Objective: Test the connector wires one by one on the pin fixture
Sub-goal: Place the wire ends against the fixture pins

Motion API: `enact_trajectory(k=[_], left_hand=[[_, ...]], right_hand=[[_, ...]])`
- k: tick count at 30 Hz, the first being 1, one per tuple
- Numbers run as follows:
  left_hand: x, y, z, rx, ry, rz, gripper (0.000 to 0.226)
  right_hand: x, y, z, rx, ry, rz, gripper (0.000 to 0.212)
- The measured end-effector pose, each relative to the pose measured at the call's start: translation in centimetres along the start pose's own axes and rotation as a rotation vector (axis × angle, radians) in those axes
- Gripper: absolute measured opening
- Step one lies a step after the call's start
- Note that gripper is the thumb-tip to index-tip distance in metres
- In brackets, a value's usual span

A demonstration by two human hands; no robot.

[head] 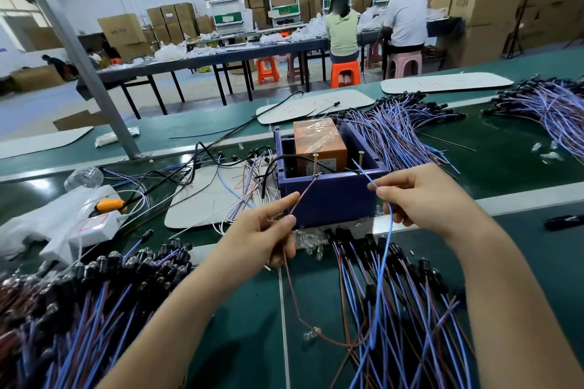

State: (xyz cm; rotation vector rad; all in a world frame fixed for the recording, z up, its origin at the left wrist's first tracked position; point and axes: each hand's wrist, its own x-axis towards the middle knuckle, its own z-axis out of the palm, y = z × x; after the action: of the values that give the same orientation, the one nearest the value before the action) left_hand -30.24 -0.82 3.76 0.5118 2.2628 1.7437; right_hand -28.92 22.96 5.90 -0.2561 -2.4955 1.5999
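A purple box fixture [331, 199] stands on the green bench with an orange block [317, 144] inside and two upright screw pins [315, 163] [361, 158] on its near wall. My left hand [268, 230] pinches a brown wire [303, 193] whose bare tip reaches the left pin. My right hand [420, 196] pinches a blue wire [384, 256]; its tip points up toward the right pin. Both wires run down to a small clear bulb [311, 333] lying on the bench.
Heaps of black-capped blue and brown wires lie at the lower left [79, 300], lower right [404, 294] and behind the fixture [401, 126]. A white power strip [98, 224] with an orange plug sits left. Grey boards [215, 199] and loose cables lie around. Two people sit at a far table.
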Motion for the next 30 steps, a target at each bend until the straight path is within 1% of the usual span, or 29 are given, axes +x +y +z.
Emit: enact_trajectory(k=[1,2,3,4,5,6,7,8,10,11,13,15,16,18,19,21,22,23,25,26,28,30], left_hand=[[-0.2,0.4,-0.6,-0.050,-0.081,0.000,0.036],[-0.4,0.8,-1.2,-0.091,-0.185,0.005,0.035],[-0.7,1.1,-1.8,-0.128,-0.302,0.011,0.037],[-0.9,1.3,-2.3,-0.168,-0.415,0.013,0.044],[-1.1,1.4,-2.7,-0.213,-0.502,0.010,0.052],[-1.1,1.4,-3.0,-0.255,-0.556,0.007,0.059],[-1.1,1.5,-3.2,-0.285,-0.579,0.009,0.062],[-1.0,1.4,-3.2,-0.300,-0.578,0.013,0.064],[-0.9,1.4,-3.1,-0.288,-0.537,0.008,0.062],[-0.9,1.3,-3.1,-0.267,-0.511,0.002,0.060],[-1.0,1.3,-3.1,-0.210,-0.483,-0.001,0.054],[-1.1,1.4,-3.2,-0.068,-0.466,-0.029,0.043],[-1.1,1.3,-3.4,0.053,-0.442,-0.066,0.039],[-0.9,0.8,-4.4,0.391,-0.347,-0.166,0.033],[-0.8,0.3,-5.3,0.592,-0.270,-0.213,0.028],[-0.6,-0.7,-7.6,0.975,-0.099,-0.294,0.013],[-0.7,-1.0,-8.6,1.094,-0.033,-0.343,0.006],[-0.8,-1.2,-9.4,1.156,0.001,-0.399,0.006],[-0.8,-1.4,-9.8,1.197,-0.021,-0.499,0.014],[-0.8,-1.5,-9.6,1.219,-0.047,-0.529,0.018],[-0.6,-1.8,-8.9,1.273,-0.080,-0.554,0.021],[-0.5,-2.3,-8.4,1.320,-0.083,-0.548,0.019]], right_hand=[[-0.5,-0.6,-0.3,0.032,-0.048,-0.043,0.017],[-1.2,-1.3,-0.7,0.077,-0.134,-0.085,0.016],[-1.9,-2.1,-1.0,0.130,-0.262,-0.117,0.016],[-2.7,-2.8,-1.3,0.174,-0.410,-0.133,0.023],[-3.3,-3.3,-1.5,0.193,-0.539,-0.137,0.034],[-3.6,-3.6,-1.4,0.183,-0.618,-0.139,0.043],[-3.7,-3.7,-1.2,0.155,-0.641,-0.132,0.047],[-3.4,-3.5,-0.8,0.110,-0.618,-0.116,0.048],[-2.5,-2.7,0.3,-0.070,-0.533,-0.040,0.041],[-2.1,-2.1,0.8,-0.191,-0.531,0.009,0.035],[-1.5,-0.9,1.8,-0.383,-0.626,0.147,0.022],[-1.3,0.3,2.8,-0.480,-0.710,0.301,0.023],[-1.2,0.8,3.2,-0.506,-0.718,0.354,0.026],[-1.0,1.5,3.8,-0.506,-0.714,0.408,0.025],[-0.9,1.7,3.9,-0.501,-0.712,0.412,0.023],[-0.7,1.7,4.0,-0.513,-0.723,0.392,0.023],[-0.6,1.5,3.9,-0.520,-0.729,0.374,0.023],[-0.6,1.3,3.8,-0.522,-0.730,0.351,0.022],[-0.5,0.9,3.6,-0.536,-0.677,0.277,0.018],[-0.4,0.7,3.5,-0.552,-0.609,0.224,0.016],[0.0,0.8,3.3,-0.574,-0.394,0.106,0.012],[0.2,0.9,3.0,-0.491,-0.189,0.054,0.010]])
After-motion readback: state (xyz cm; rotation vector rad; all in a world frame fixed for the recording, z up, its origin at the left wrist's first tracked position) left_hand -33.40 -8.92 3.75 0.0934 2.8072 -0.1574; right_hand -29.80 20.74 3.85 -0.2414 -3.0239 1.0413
